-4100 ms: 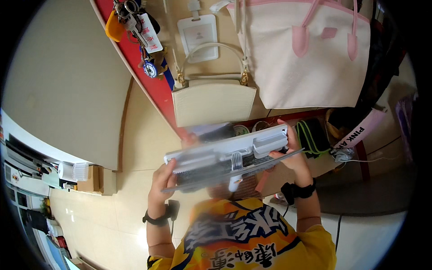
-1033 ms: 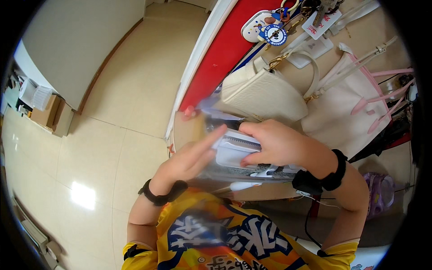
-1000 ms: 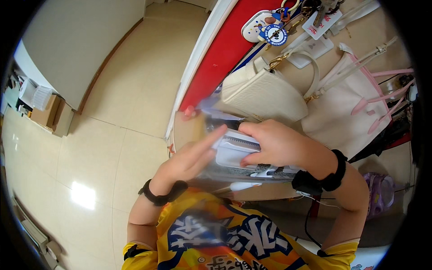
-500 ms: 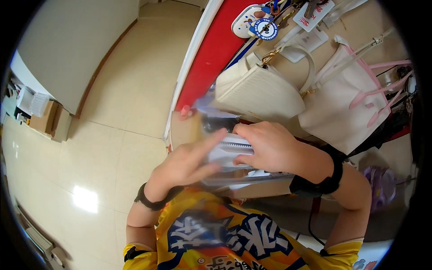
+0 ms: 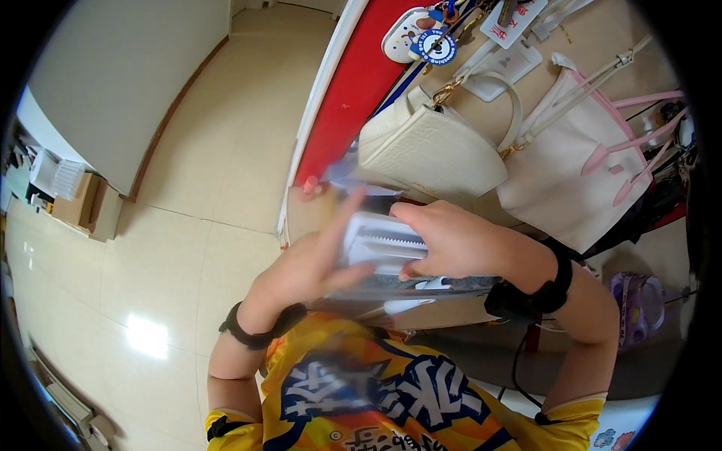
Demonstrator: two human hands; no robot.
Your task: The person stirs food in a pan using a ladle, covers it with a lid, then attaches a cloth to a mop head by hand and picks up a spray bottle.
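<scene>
My right hand [image 5: 459,240] grips the right end of a white plastic case [image 5: 368,259] with a toothed strip along it, thumb and fingers on opposite edges. At the case's left end is my left hand [image 5: 301,263], smeared by motion. Its forefinger points up past the case and its thumb lies low by the near edge. Whether it touches or holds the case I cannot tell. Beneath the hands, a blurred see-through sheet or bag and a grey item are partly hidden. Both wrists wear black bands.
A cream handbag [image 5: 432,146] and a white tote with pink handles [image 5: 571,158] lie just beyond my right hand. Key tags [image 5: 436,46] sit at the top. A purple item [image 5: 638,308] is at the right. Tiled floor [image 5: 180,248] and a cardboard box [image 5: 75,203] are at the left.
The white case has tilted so more of its toothed face shows. My left fingers have shifted left off its front toward its left end. My right hand keeps its grip.
</scene>
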